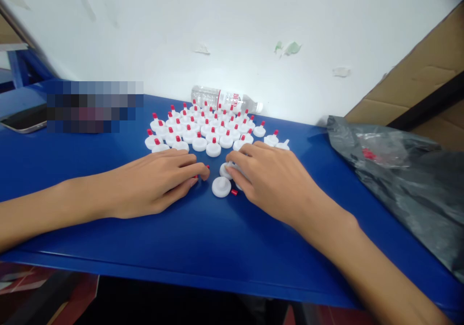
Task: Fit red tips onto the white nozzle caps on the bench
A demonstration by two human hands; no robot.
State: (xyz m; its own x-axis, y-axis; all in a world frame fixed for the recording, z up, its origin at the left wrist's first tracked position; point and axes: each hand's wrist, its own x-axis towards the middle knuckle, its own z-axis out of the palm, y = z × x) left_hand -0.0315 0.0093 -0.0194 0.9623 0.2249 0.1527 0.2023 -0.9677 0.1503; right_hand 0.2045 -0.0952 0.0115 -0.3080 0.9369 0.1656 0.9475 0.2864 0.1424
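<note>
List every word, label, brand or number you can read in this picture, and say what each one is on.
No text can be read.
Water bottle lying by the wall: its label carries red print, too small and blurred to read.
Pixelated patch on the blue table: blurred out, nothing readable.
White caps with red tips, phone, grey plastic bag and cardboard: no writing visible.

Bright, even light falls from overhead and washes the white wall [232,35] close to overexposure. The blue table [203,238] carries a soft sheen and only faint shadows under the hands (no hard edges anywhere). Wide-lens bending curves the table's front edge and stretches the corners. A pixelated block [94,106] masks one patch at upper left.
</note>
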